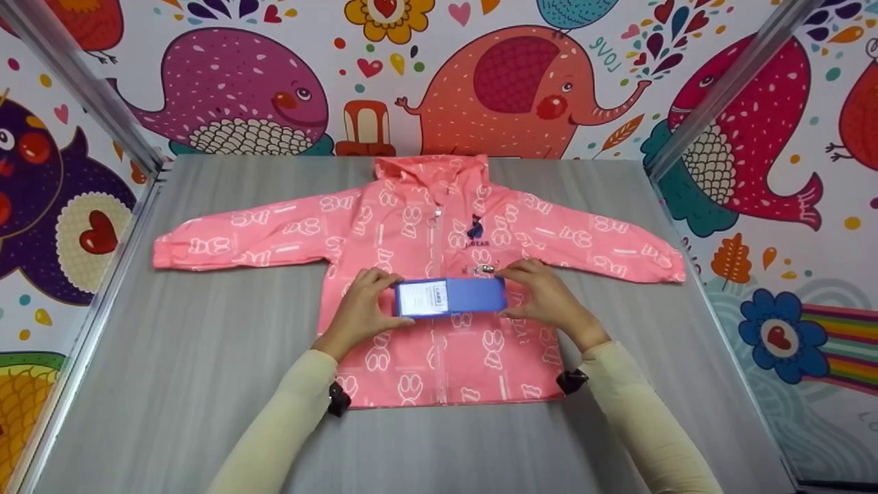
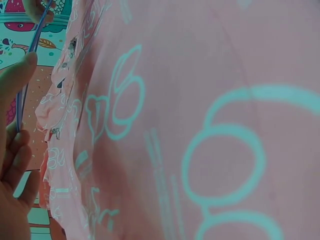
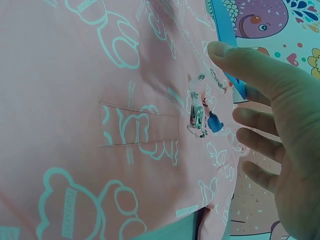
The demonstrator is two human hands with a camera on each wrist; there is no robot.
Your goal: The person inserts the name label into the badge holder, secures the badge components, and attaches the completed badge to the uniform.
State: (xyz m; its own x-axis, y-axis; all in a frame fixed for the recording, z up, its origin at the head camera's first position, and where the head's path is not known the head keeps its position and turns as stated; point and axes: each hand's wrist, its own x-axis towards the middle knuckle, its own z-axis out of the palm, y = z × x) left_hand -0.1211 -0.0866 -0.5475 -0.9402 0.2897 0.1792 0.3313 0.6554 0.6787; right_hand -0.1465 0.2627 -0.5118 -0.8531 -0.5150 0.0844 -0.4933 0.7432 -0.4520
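Observation:
Both hands hold a blue card holder [image 1: 478,295] level above the front of a pink hooded jacket. A white printed card shows in its left half, and its right half is plain blue. My left hand [image 1: 361,309] pinches the left end between thumb and fingers. At the opposite end, my right hand [image 1: 549,300] pinches the holder the same way. The pink jacket [image 1: 405,350] lies spread out with both sleeves extended and its front zipper closed. Just beyond the holder, a small silver metal clip [image 3: 198,116] lies on the jacket's chest, below a dark bear print.
The jacket lies on a grey wood-grain table [image 1: 206,384]. Colourful cartoon-printed panels stand at the back and both sides, with metal posts [image 1: 720,89] at the back corners. Small black devices [image 1: 573,381] are strapped to both wrists.

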